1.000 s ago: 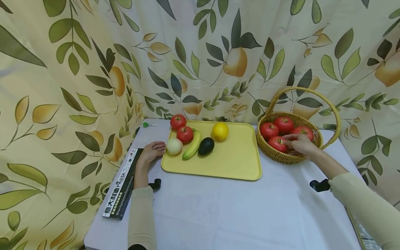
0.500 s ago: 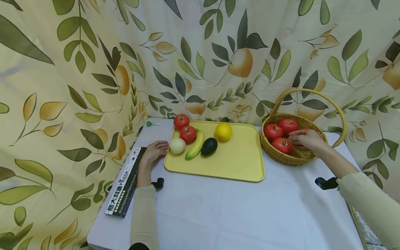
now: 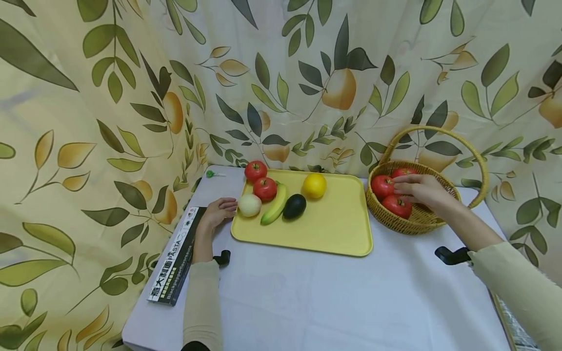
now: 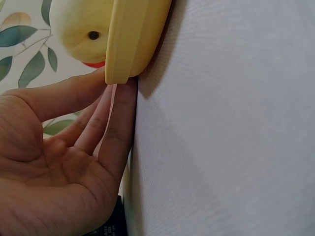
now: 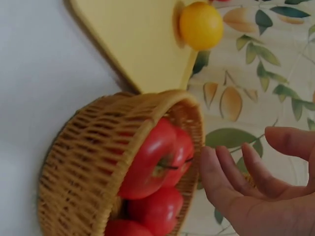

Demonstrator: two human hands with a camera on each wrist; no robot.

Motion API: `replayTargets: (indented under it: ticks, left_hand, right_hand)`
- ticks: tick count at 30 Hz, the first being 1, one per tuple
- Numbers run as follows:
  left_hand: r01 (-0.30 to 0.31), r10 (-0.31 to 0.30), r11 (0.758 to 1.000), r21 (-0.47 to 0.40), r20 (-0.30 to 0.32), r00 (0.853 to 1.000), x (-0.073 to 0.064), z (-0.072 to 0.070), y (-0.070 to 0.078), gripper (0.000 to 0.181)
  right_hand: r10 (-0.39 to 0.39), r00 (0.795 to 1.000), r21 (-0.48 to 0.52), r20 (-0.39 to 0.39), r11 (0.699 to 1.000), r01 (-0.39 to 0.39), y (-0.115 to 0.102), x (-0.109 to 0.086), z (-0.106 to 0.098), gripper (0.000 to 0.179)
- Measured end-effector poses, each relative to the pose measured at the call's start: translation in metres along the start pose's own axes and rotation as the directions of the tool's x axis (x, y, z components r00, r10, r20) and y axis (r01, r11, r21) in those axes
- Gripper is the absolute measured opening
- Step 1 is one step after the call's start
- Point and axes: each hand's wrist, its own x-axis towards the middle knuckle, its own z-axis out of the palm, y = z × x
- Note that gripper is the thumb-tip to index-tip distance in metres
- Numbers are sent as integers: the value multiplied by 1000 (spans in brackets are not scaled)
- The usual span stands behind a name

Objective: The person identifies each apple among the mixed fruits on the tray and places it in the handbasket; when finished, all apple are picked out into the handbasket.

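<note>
My left hand (image 3: 216, 214) lies at the left edge of the yellow tray (image 3: 333, 234), straight fingers touching its rim in the left wrist view. Close beside them on the tray sits a pale round fruit (image 3: 249, 205) with a dark spot. Over the wicker basket (image 3: 395, 223) hovers my right hand (image 3: 423, 190), fingers loosely bent, nothing between them in the right wrist view. Its fingertips overlap the red apples (image 5: 155, 162) in the head view. Three apples show in the basket there; the hand covers part of the inside.
Also on the tray are two red apples (image 3: 265, 189), a banana (image 3: 275, 204), a dark oval avocado (image 3: 294, 206) and an orange (image 3: 314, 185). A pasta box (image 3: 175, 258) lies left of my left arm. The basket's tall handle (image 3: 476, 156) arches behind my right hand. A patterned curtain hangs behind.
My right hand has shifted from the right part of the basket leftward over the front apples, hiding more of the back one. The left hand stays at the tray's edge. The view shifted slightly.
</note>
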Motion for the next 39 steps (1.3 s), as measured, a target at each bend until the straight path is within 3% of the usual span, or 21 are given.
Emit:
replayTargets:
  ticks: [8, 23, 39]
  left_hand:
    - [9, -9, 1000, 3, -7, 1000, 1, 0, -2, 58]
    - [8, -8, 1000, -13, 1, 1000, 2, 0, -3, 59]
    - [13, -14, 1000, -16, -14, 1000, 1, 1, -3, 57]
  right_hand:
    - [-69, 997, 25, 29, 997, 69, -24, 3, 19, 57]
    - [-85, 994, 113, 70, 991, 77, -66, 24, 58, 52]
    - [-153, 982, 185, 107, 974, 132, -100, 46, 92, 48]
